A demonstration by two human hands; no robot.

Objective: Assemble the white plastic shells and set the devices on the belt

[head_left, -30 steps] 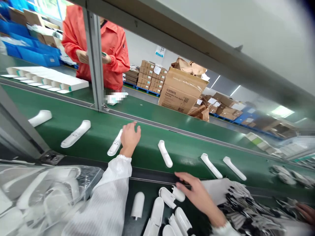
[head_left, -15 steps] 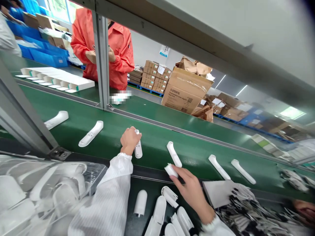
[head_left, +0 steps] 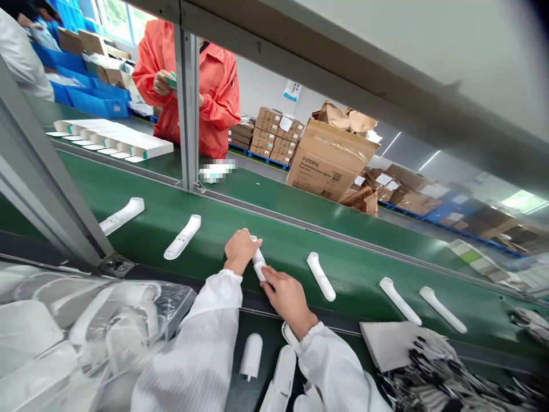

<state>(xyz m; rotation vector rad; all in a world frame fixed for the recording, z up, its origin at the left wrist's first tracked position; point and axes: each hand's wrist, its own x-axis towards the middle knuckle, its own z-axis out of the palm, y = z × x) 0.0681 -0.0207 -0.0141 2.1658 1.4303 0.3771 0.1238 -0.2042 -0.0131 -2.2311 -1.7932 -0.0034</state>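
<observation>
Left hand [head_left: 241, 250] and right hand [head_left: 286, 294] both closed on one white thermometer [head_left: 258, 263] at near edge of green belt [head_left: 274, 240]. Left grips its upper end, right pinches lower end with fingertips [head_left: 266, 275]. Long axis runs from far-left down to near-right, rounded head at the far end, partly hidden by left hand. It is at belt level; can't tell if it touches the belt. More thermometers lie apart on belt: two to the left [head_left: 183, 237], [head_left: 122, 216], three to the right [head_left: 321, 277], [head_left: 397, 293], [head_left: 443, 309], all slanted across the belt. White shells [head_left: 251, 356] on dark tabletop below. Person in orange [head_left: 214, 86] across the belt.
</observation>
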